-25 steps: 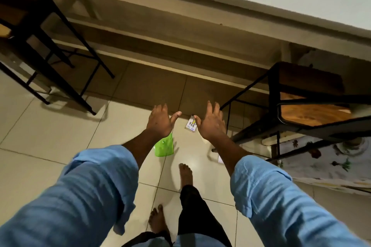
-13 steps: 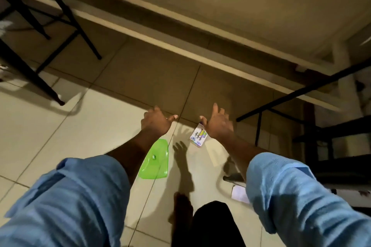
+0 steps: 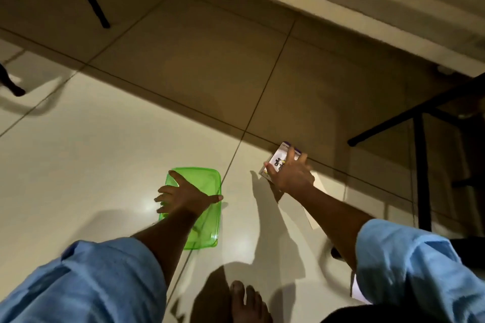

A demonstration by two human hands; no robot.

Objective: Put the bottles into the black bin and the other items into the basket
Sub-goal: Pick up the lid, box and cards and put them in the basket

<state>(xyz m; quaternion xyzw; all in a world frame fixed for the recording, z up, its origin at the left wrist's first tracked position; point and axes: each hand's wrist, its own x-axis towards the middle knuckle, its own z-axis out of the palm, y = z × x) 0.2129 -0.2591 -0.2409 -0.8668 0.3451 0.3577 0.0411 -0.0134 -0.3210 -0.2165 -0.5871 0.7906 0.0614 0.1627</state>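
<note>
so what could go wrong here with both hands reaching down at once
The left hand lies spread flat over the green plastic lid on smooth tile; flat, it may slide rather than lift. The right hand's fingers only partly wrap the small carton, so it could slip. Neither bin nor basket is in view, so sorting errors are possible.

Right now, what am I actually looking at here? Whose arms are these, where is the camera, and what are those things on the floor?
There is no machine: a person wears a camera on the head, looking down at their own arms in blue sleeves. The left hand is spread over a green plastic container lying on the tiled floor. The right hand has its fingers on a small printed carton; whether it is lifted yet, I cannot tell. A white sheet lies under that arm, and a bare foot shows below.
</note>
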